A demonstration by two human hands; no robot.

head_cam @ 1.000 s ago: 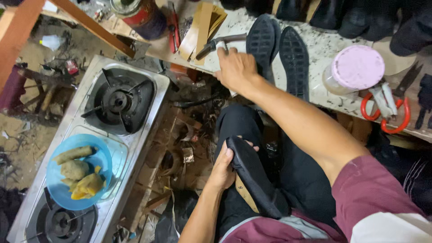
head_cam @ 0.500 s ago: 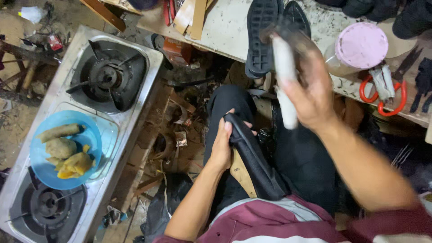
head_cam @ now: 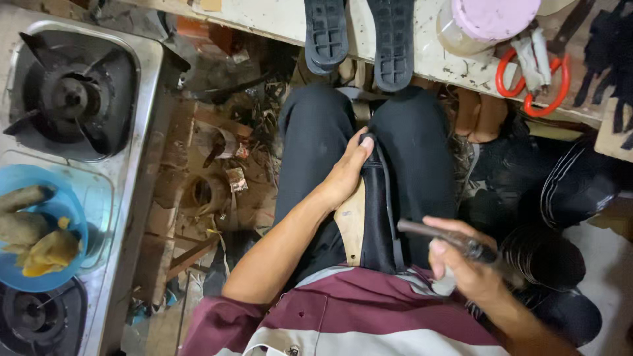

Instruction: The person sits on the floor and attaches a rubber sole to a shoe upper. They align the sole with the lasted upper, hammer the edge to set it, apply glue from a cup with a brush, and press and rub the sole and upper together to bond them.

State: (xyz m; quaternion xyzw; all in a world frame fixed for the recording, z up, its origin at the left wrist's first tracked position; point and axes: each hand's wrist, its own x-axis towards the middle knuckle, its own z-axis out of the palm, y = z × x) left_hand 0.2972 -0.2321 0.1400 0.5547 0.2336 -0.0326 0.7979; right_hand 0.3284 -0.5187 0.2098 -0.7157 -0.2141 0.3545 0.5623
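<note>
Between our knees, on our lap, lies the black shoe upper with its tan leather lining (head_cam: 369,217). Its long axis runs from twelve o'clock, near the knees, down to six o'clock, toward our striped maroon shirt (head_cam: 369,316). Our left hand (head_cam: 343,175) comes in from seven o'clock and is closed on the far end of this piece, thumb over its top edge and fingers wrapped down its left side, so it pins the work against the thigh. Our right hand (head_cam: 461,264) sits at four o'clock from the piece, just beside its near end but not touching it, and is clamped around a dark, slim, rod-like tool handle (head_cam: 448,238). That handle lies almost crosswise to the upper, its free end pointing toward nine o'clock at the piece's right edge. So the left hand is the nearer one, already on the work; the right hand with its tool stands off to the side. Beyond the knees, at twelve o'clock, two black ribbed rubber soles (head_cam: 359,36) lie on the pale workbench (head_cam: 277,16).
</note>
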